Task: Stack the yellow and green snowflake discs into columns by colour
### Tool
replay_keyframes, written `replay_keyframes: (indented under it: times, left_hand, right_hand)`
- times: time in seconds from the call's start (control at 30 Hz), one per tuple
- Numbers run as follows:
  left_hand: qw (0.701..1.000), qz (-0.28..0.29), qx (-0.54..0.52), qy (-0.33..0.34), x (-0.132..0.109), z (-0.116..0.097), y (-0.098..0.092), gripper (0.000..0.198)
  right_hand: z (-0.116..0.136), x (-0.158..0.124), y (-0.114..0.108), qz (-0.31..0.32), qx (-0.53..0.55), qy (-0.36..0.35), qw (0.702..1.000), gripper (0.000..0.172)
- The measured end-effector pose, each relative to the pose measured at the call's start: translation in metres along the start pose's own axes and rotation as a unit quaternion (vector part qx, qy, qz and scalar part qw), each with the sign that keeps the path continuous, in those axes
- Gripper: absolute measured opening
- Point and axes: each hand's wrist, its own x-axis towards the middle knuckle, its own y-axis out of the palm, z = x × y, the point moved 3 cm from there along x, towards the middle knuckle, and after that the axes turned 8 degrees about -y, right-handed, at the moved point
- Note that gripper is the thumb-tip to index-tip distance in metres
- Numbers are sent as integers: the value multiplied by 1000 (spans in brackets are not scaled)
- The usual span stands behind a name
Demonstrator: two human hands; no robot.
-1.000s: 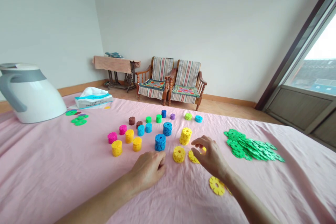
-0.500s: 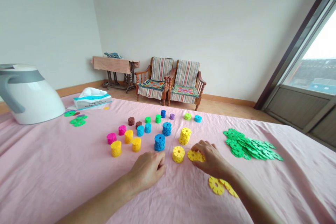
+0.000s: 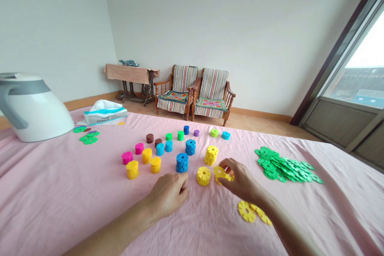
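My right hand (image 3: 241, 182) pinches a flat yellow toothed disc (image 3: 221, 172) and lifts its edge off the pink cloth, just right of a short yellow disc stack (image 3: 204, 176). My left hand (image 3: 169, 194) rests on the cloth with its fingers curled loosely, holding nothing I can see, in front of a blue stack (image 3: 182, 162). A taller yellow stack (image 3: 211, 155) stands behind the right hand. Two loose yellow discs (image 3: 251, 212) lie near my right wrist.
Several small stacks in yellow, pink, blue, brown, green and purple (image 3: 159, 150) stand in the middle of the pink cloth (image 3: 60, 192). A pile of green discs (image 3: 285, 167) lies at the right. A white kettle (image 3: 33, 106) and tissue pack (image 3: 105, 113) sit far left.
My right hand lowered onto the yellow disc, then pinched it and raised it slightly toward the short yellow stack. The left hand stayed put.
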Motion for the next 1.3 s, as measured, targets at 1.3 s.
replay_keyframes:
  times: [1.3]
  left_hand:
    - [1000, 4, -1, -3, -1, -2, -2, 14]
  right_hand:
    - [-9, -5, -2, 80, -78, 10, 994, 36]
